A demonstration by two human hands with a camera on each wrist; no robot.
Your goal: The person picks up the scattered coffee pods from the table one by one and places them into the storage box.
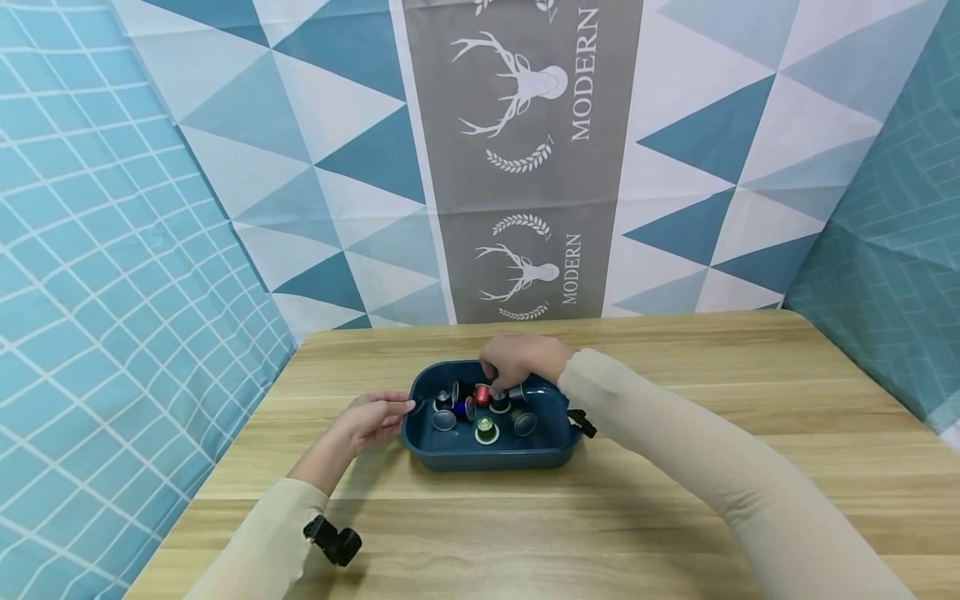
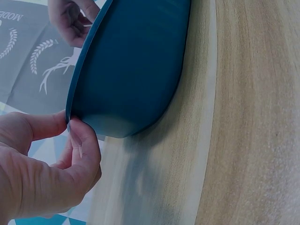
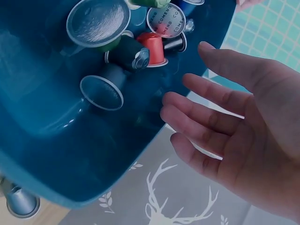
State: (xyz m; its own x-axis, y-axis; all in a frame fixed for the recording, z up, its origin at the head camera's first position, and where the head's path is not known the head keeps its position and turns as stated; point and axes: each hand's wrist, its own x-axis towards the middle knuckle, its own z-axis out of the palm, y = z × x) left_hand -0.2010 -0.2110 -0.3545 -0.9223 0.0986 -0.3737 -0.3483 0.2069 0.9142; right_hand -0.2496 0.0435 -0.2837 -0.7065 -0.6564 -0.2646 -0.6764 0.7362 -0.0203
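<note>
A dark blue oblong basin [image 1: 487,461] stands on the wooden table with several coffee capsules inside. Among them are a red capsule [image 3: 152,47], a green capsule [image 1: 486,430], a blue capsule [image 1: 466,407] and a dark green capsule [image 3: 127,52]. My left hand [image 1: 371,419] pinches the basin's rim at its left end between thumb and fingers, as the left wrist view shows. Over the basin's far side hangs my right hand [image 1: 517,357], its fingers loosely bent and apart. Nothing is between those fingers in the right wrist view; the capsules lie just beyond the fingertips.
One grey-blue capsule [image 3: 22,204] stands outside the basin, beside its end, in the right wrist view. The wooden table [image 1: 480,533] reaches back to a patterned cloth [image 1: 525,167]. Tiled-pattern cloth [image 1: 97,292] hangs along the left side.
</note>
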